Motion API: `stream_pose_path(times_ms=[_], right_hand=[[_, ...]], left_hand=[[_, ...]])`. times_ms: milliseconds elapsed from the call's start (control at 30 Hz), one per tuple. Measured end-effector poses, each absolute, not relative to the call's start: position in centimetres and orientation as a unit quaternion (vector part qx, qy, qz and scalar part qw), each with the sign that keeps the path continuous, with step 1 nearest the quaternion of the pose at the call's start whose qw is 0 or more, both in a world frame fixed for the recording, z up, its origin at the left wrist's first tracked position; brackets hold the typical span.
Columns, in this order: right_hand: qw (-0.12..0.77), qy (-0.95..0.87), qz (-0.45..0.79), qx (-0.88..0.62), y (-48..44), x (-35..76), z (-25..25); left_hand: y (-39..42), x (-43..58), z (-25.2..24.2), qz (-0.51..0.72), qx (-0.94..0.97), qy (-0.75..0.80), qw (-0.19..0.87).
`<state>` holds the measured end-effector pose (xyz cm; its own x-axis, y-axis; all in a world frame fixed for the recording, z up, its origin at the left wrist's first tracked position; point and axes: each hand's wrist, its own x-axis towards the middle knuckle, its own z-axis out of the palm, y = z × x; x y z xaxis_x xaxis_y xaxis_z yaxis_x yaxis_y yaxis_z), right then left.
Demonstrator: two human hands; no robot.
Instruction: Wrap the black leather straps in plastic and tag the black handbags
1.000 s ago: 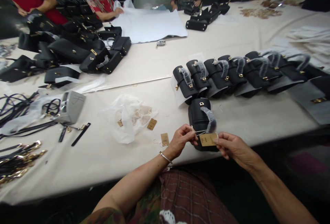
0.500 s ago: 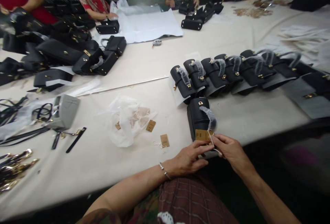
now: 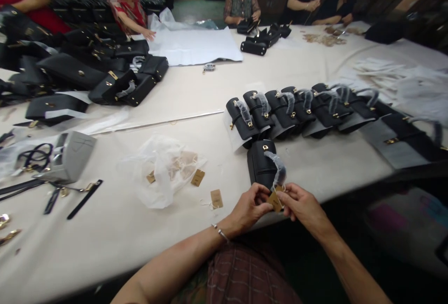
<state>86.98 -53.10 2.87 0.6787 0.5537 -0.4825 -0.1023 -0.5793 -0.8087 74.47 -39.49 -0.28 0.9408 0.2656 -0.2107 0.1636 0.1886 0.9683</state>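
Observation:
A small black handbag [image 3: 261,166] stands before me near the table's front edge, its carry handle [image 3: 280,169] wrapped in clear plastic. From the base of that handle hangs a tan hang tag [image 3: 276,201] on a white string. My left hand [image 3: 249,208] is closed, with thumb and fingers at the tag's left side beside the bag. On the tag's right edge, close to the string, my right hand [image 3: 304,207] pinches with thumb and forefinger. The fingertips partly cover the string, so its exact path is hidden.
Left of the bag lie a loose tag [image 3: 216,199] and a plastic bag [image 3: 159,173] of tags. Behind stands a row of wrapped-handle handbags [image 3: 289,108]. A grey box [image 3: 72,157] and straps are at left. Several people work across the table [image 3: 196,89].
The tag has turned from lying flat against the bag to hanging tilted below the handle. My right hand has moved from the string's end to the tag's edge. The view has shifted slightly.

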Motion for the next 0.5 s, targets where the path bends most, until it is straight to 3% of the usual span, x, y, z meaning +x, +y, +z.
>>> stream_pose_path(times_ms=[233, 367, 500], right_hand=[[0.384, -0.205, 0.332, -0.837, -54.2, 87.0, 2.2], [0.423, -0.185, 0.229, -0.857, -55.0, 88.9, 2.4], [0.470, -0.145, 0.129, -0.861, -54.4, 90.4, 3.5]], left_hand=[[-38.7, 75.4, 0.1, 0.023, 0.632, 0.175, 0.755], [-36.3, 74.0, 0.3, 0.007, 0.677, 0.188, 0.711], [-35.4, 72.1, -0.7, -0.106, 0.664, 0.154, 0.724]])
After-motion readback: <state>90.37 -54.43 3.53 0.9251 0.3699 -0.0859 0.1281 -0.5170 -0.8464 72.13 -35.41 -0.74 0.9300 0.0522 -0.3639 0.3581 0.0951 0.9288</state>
